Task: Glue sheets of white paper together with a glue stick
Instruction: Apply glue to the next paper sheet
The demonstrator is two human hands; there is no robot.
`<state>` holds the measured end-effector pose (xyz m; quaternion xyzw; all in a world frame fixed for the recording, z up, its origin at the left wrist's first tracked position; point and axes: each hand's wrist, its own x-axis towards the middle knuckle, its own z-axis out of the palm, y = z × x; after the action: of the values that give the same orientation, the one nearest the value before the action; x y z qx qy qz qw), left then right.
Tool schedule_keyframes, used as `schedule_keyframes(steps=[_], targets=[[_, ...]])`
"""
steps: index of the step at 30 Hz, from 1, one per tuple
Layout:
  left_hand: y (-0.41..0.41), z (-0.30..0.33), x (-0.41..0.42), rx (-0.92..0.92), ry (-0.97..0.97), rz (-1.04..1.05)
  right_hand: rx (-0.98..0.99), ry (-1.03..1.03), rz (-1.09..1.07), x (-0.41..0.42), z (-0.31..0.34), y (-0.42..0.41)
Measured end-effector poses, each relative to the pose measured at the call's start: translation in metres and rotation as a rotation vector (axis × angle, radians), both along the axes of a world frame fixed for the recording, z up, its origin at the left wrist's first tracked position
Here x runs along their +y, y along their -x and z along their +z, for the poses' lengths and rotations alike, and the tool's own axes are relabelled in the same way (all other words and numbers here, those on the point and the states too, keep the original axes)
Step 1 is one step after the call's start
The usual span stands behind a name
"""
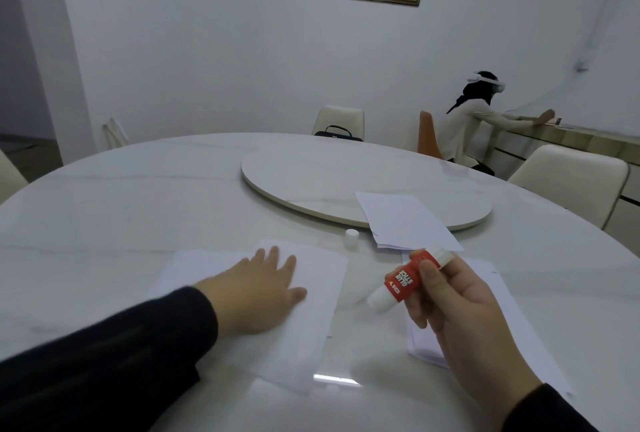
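A white paper sheet [311, 310] lies on the table in front of me. My left hand [256, 293] rests flat on it with straight fingers. My right hand [460, 310] grips a red and white glue stick [401, 284] above the table, to the right of that sheet, uncapped. Its white cap [351, 239] stands on the table further back. Under my right hand lies another sheet of paper [512, 327]. More white sheets [408, 220] sit partly on the turntable's edge.
The round white marble table [121, 210] carries a raised turntable [346, 175] at its middle. Pale chairs [571, 175] stand around it, with a black bag [337, 133] on the far one. A person [474, 127] sits at a counter at the back right.
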<state>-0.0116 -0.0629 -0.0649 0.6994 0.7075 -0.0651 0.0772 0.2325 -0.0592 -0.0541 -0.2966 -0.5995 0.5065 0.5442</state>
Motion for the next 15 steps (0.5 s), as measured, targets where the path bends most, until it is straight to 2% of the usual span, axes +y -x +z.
schedule_keyframes(steps=[2, 4, 7, 9, 11, 13, 15], targets=[[0.014, 0.015, 0.005, -0.033, 0.109, -0.18, 0.025, 0.006, -0.024, -0.001, 0.002, 0.001], [0.02, 0.025, 0.009, -0.154, 0.165, -0.226, 0.062, 0.014, -0.082, 0.0, 0.009, 0.001], [0.006, 0.012, 0.01, -0.339, -0.063, -0.107, 0.023, -0.024, -0.181, 0.013, 0.027, 0.007], [-0.007, 0.0, 0.008, -0.228, -0.136, -0.091, -0.082, -0.069, -0.196, 0.026, 0.04, 0.021], [-0.004, -0.006, 0.011, -0.128, -0.074, -0.155, -0.22, -0.086, -0.182, 0.039, 0.048, 0.042], [0.006, 0.0, 0.015, -0.151, 0.028, -0.18, -0.332, -0.087, -0.17, 0.05, 0.049, 0.061], [0.009, 0.002, 0.014, -0.199, 0.035, -0.161, -0.413, -0.083, -0.17, 0.06, 0.041, 0.073]])
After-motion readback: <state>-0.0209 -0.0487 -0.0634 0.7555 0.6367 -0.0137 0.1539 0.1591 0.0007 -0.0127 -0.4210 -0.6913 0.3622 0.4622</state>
